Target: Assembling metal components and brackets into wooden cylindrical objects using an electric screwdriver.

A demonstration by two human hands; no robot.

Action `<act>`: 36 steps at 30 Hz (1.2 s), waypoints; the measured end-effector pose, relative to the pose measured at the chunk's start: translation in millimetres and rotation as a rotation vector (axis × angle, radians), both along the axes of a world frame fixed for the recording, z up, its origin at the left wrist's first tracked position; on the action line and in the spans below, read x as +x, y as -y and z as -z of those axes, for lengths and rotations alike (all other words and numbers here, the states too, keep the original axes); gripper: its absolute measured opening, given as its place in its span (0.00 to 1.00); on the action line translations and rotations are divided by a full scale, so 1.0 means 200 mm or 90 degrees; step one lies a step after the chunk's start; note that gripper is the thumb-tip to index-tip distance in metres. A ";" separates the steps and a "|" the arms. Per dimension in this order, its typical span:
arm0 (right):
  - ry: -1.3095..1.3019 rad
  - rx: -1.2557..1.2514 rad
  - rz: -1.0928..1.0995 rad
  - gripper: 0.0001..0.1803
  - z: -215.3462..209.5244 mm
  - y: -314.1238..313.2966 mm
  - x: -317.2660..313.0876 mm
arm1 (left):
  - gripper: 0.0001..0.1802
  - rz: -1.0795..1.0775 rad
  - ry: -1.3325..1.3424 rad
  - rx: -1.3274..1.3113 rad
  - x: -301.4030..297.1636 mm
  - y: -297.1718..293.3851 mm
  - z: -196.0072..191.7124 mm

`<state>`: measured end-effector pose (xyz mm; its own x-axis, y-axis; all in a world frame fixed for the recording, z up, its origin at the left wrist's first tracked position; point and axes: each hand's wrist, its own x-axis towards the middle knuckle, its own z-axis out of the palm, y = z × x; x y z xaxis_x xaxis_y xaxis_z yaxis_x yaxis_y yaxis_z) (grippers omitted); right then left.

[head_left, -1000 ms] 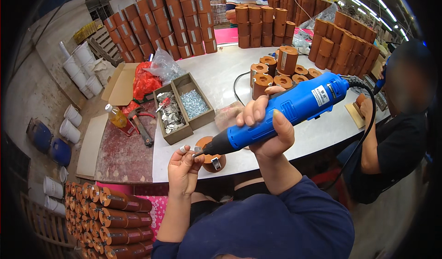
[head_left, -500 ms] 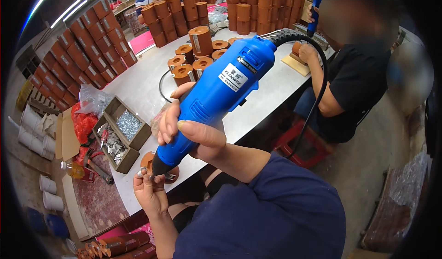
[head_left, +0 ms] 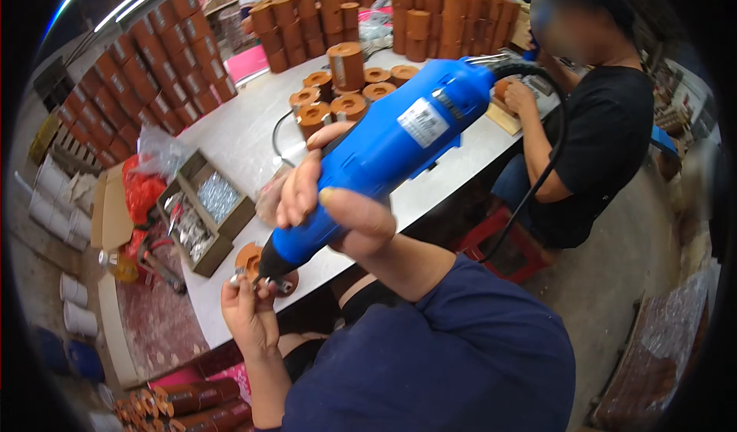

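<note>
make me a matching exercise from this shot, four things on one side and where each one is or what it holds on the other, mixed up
Things:
1. right hand
2. left hand
3. divided cardboard box
4. co-worker in black

Places or states:
a. on the white table, holding silvery metal parts
b. seated at the table's far right end
c. wrapped around the blue power screwdriver
d. fingers at the tool's tip, by a small brown spool

Pairs: 1-c, 2-d, 3-a, 4-b
</note>
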<state>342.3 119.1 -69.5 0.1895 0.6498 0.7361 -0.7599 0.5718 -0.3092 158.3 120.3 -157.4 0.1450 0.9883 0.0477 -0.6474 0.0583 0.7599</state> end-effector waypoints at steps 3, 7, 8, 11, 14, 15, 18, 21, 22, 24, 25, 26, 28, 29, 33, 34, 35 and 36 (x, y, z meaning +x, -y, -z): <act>0.099 -0.013 0.058 0.25 0.02 -0.03 0.01 | 0.05 -0.003 -0.003 0.004 0.01 0.00 0.00; 0.120 0.046 0.022 0.25 -0.03 0.00 0.05 | 0.03 0.048 0.026 0.013 0.06 -0.02 -0.06; 0.109 0.083 0.042 0.25 -0.03 0.00 0.06 | 0.03 0.037 0.042 0.009 0.05 0.00 -0.05; 0.110 0.062 -0.027 0.26 -0.04 0.00 0.07 | 0.03 0.034 0.082 0.008 0.03 -0.01 -0.04; 0.087 0.056 -0.045 0.27 -0.03 -0.01 0.05 | 0.03 0.022 0.078 0.002 0.01 -0.01 -0.03; 0.090 0.074 -0.038 0.28 -0.03 -0.01 0.04 | 0.03 0.024 0.077 0.002 0.01 -0.01 -0.03; 0.100 0.099 -0.035 0.28 -0.02 -0.02 0.02 | 0.04 0.022 0.078 0.002 0.01 0.00 -0.04; 0.118 0.107 -0.034 0.29 -0.01 -0.01 0.00 | 0.04 0.017 0.080 -0.004 0.00 0.01 -0.04; 0.126 0.114 -0.029 0.29 0.00 -0.01 0.00 | 0.04 0.016 0.076 -0.007 0.00 0.01 -0.04; 0.141 0.136 -0.031 0.29 0.01 -0.01 0.01 | 0.04 0.021 0.078 -0.018 -0.01 0.01 -0.03; 0.157 0.159 -0.033 0.29 0.01 -0.02 0.02 | 0.04 0.027 0.079 -0.027 -0.02 0.01 -0.03; 0.163 0.176 -0.030 0.30 0.01 -0.02 0.01 | 0.04 0.026 0.079 -0.027 -0.02 0.00 -0.02; 0.182 0.199 -0.037 0.31 0.01 -0.03 0.02 | 0.05 0.039 0.082 -0.052 -0.02 -0.01 -0.02; 0.201 0.222 -0.043 0.31 0.01 -0.03 0.02 | 0.05 0.038 0.081 -0.052 -0.02 -0.01 -0.02; 0.195 0.195 -0.058 0.31 0.00 -0.06 0.01 | 0.07 0.067 0.052 -0.020 -0.05 -0.01 -0.03; 0.183 0.176 -0.070 0.31 0.00 -0.06 0.00 | 0.08 0.074 0.027 -0.005 -0.07 0.00 -0.03; 0.178 0.169 -0.099 0.30 0.00 -0.08 0.00 | 0.08 0.072 0.026 -0.007 -0.08 0.00 -0.03; 0.172 0.148 -0.112 0.29 0.00 -0.09 -0.01 | 0.09 0.076 -0.016 0.035 -0.10 0.00 -0.02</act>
